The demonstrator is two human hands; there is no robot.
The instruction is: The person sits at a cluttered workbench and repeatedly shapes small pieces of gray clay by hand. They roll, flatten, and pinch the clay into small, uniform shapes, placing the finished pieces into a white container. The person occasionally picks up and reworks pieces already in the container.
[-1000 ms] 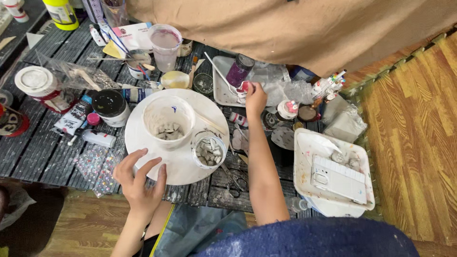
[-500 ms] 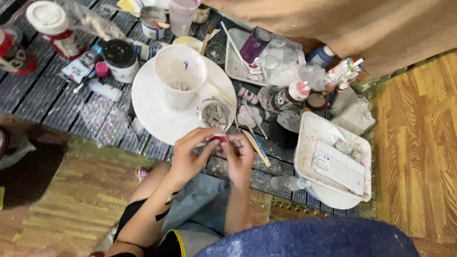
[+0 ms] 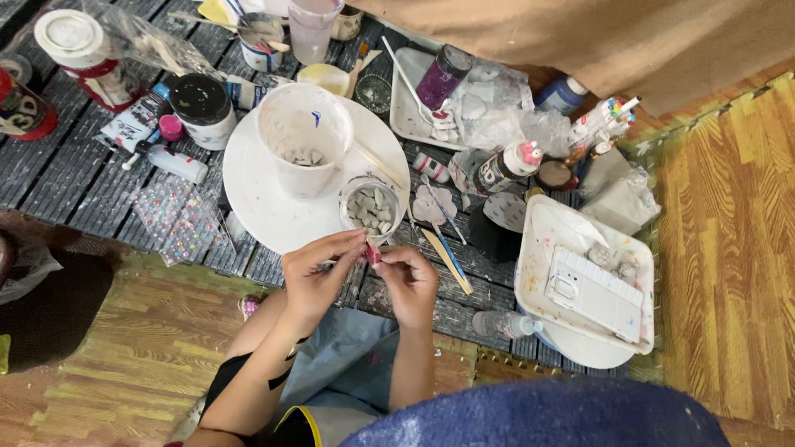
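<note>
On a cluttered dark slatted mat (image 3: 74, 178) beside wood flooring, both hands meet over a small pink piece (image 3: 372, 252): left hand (image 3: 315, 273) and right hand (image 3: 410, 280) pinch it from opposite sides, fingertips closed, just below a cup of pebbles (image 3: 369, 207).

Dark slatted table (image 3: 66, 178) — wood-pattern floor (image 3: 729, 248)

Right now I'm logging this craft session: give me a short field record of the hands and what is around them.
left hand: pinching a small pink item
right hand: fingers on the same pink item
nearest: small cup of pale pieces, just above the hands
plate: round white plate bearing a large white cup
right side: white tray
surface: dark slatted mat
</note>
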